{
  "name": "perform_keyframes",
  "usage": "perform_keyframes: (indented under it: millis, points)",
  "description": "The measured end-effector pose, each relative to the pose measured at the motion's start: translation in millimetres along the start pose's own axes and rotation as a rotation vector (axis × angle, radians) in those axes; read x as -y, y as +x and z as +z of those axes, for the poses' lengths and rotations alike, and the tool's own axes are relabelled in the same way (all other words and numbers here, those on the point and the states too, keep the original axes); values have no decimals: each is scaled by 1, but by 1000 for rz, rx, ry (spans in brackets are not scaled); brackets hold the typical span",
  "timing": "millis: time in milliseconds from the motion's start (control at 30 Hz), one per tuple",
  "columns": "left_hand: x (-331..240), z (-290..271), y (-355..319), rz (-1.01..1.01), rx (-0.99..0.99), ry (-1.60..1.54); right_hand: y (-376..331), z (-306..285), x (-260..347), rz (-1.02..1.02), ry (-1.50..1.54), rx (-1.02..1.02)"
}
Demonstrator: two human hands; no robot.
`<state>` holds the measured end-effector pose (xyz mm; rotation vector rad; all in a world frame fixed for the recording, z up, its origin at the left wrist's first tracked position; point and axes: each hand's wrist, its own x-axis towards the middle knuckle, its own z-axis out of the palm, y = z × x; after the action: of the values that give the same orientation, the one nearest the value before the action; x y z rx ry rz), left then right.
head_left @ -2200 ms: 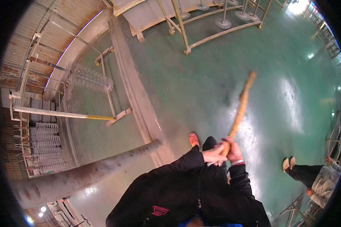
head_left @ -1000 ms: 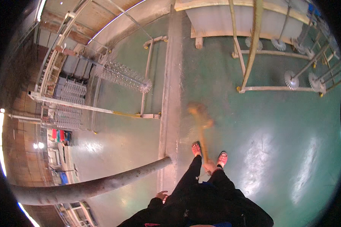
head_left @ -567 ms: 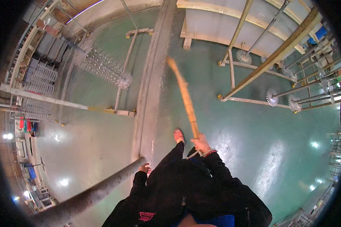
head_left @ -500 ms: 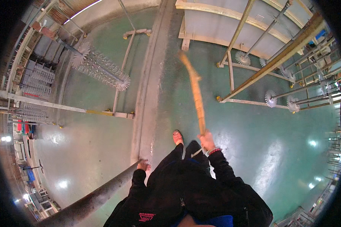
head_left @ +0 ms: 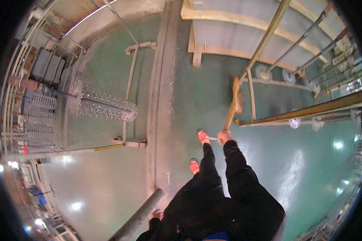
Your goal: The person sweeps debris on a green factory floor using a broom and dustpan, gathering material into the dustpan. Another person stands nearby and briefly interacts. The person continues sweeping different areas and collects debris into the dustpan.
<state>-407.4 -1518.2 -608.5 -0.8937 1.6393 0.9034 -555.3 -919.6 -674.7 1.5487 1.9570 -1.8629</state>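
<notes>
My right hand (head_left: 224, 136) is wrapped round the near end of a long orange-brown stick (head_left: 230, 116), held out in front of me and pointing away. Toward its far end a wider brown piece (head_left: 239, 101) shows on the right side; its kind is blurred. A short pale strip (head_left: 212, 138) juts out left of the same hand. Low beside my body hangs my left hand (head_left: 157, 215), partly hidden by the dark sleeve, its fingers loosely apart with nothing seen in them. It is nearest to a grey round post (head_left: 138, 215).
Wheeled metal frames with spiky round racks (head_left: 104, 105) stand at the left. More frames with a yellowish slanting beam (head_left: 309, 110) stand at the right. A large pale panelled box (head_left: 229, 36) is ahead. A raised concrete strip (head_left: 155, 100) runs along the green floor.
I have stepped forward. The stick has swung rightward, and its wider piece now shows. My left hand has drawn back lower along my body; the frames ahead appear nearer.
</notes>
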Motion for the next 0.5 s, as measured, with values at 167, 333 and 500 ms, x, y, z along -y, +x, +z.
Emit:
perform_keyframes:
  millis: [167, 333, 500]
  points:
    - [-60, 9, -16, -20, 24, 76, -80, 75, -17, 255, -436, 311]
    - [-184, 15, -28, 258, -57, 236, -53, 23, 76, 604, 419, 971]
    - [-315, 27, -61, 627, -205, 51, -44, -33, 173, 434, 407, 786]
